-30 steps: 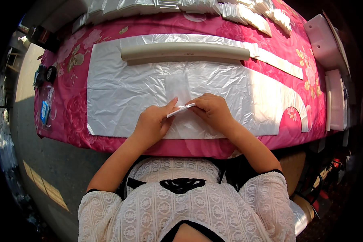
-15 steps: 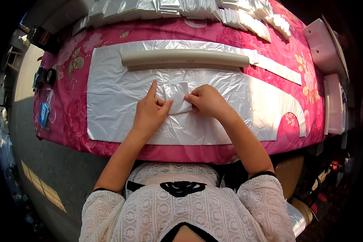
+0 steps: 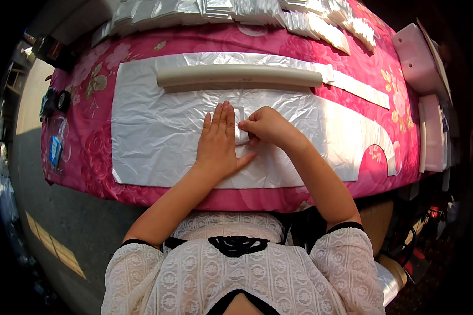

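My left hand (image 3: 218, 147) lies flat, fingers stretched, pressing on a small folded white plastic bag (image 3: 240, 115). Most of that folded bag is hidden under the fingers. My right hand (image 3: 270, 126) pinches its right edge between thumb and fingers. Beneath both hands spreads a large flat white plastic bag (image 3: 147, 131), wrinkled, with handle strips reaching to the right. Across its far part, beyond my fingertips, rests a long pale grey tube (image 3: 239, 77).
A pink floral cloth (image 3: 92, 152) covers the table. Several stacks of folded white bags (image 3: 257, 11) line the far edge. A black roll of tape (image 3: 63, 100) and a blue packet (image 3: 54, 152) lie at the left. Pale pink boxes (image 3: 418, 58) stand at the right edge.
My left hand has shifted right and turned from a pointing pose to flat on the folded bag, covering most of it. My right hand keeps its pinch at nearly the same spot.
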